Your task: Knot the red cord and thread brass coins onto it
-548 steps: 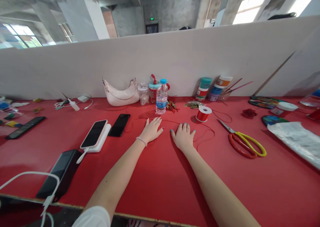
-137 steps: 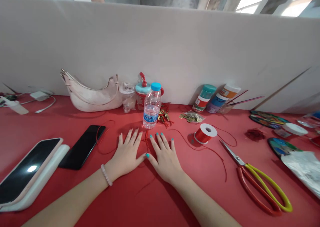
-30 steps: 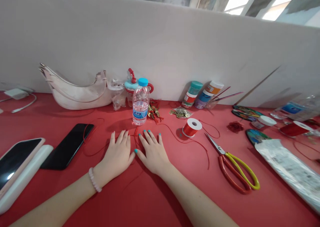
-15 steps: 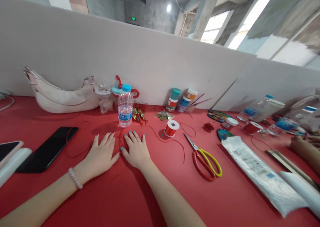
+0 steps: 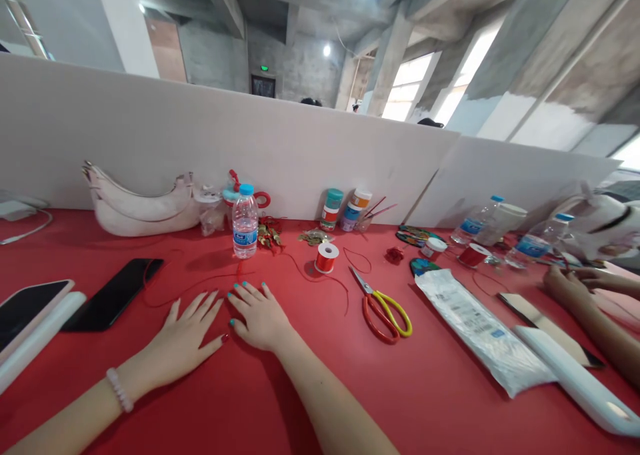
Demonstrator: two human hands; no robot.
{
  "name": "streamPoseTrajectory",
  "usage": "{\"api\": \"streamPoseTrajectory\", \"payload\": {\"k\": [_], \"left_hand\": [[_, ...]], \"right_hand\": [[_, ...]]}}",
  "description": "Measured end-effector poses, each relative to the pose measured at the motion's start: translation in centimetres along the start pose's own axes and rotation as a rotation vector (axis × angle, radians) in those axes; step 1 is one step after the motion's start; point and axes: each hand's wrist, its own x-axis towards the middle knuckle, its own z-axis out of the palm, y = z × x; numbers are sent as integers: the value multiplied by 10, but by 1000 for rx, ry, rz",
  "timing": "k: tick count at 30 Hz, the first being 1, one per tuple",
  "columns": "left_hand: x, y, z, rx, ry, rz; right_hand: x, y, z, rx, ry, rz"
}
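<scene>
My left hand [image 5: 183, 328] lies palm down on the red tabletop [image 5: 200, 415], fingers spread, with a pale bead bracelet at the wrist. Beside it, my right hand [image 5: 263, 318] also rests flat with its fingers apart. Neither one holds anything. A thin red cord [image 5: 185, 288] curves across the table just beyond my left fingertips. Behind my hands stands a water bottle [image 5: 245, 231] with a blue cap. To the right of my right hand are a spool of red cord [image 5: 327, 259] and scissors [image 5: 383, 308] with one red and one yellow handle.
A black phone [image 5: 115, 295] lies at left, below a white handbag [image 5: 143, 208]. Brass coins with red cords [image 5: 270, 233] and paint jars [image 5: 331, 209] stand near the white partition [image 5: 280, 148]. At right are a plastic-wrapped package [image 5: 480, 328] and another person's hands [image 5: 570, 285].
The view has tilted up, showing more of the room. My hands have drawn back from the bottle and the cord, and my left thumb is farther from my right hand.
</scene>
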Motion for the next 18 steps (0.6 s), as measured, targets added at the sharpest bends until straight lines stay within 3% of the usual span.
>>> {"api": "streamPoseTrajectory", "payload": {"k": [7, 12, 15, 18], "left_hand": [[11, -40, -13, 75, 150, -14], [12, -65, -37, 180, 46, -66], [7, -76, -38, 115, 39, -110], [2, -84, -30, -134, 136, -171]], "right_hand": [[-56, -35, -1, 32, -16, -106], [-85, -59, -4, 22, -17, -188], [-98, -72, -4, 14, -29, -223], [-106, -83, -1, 12, -25, -260]]}}
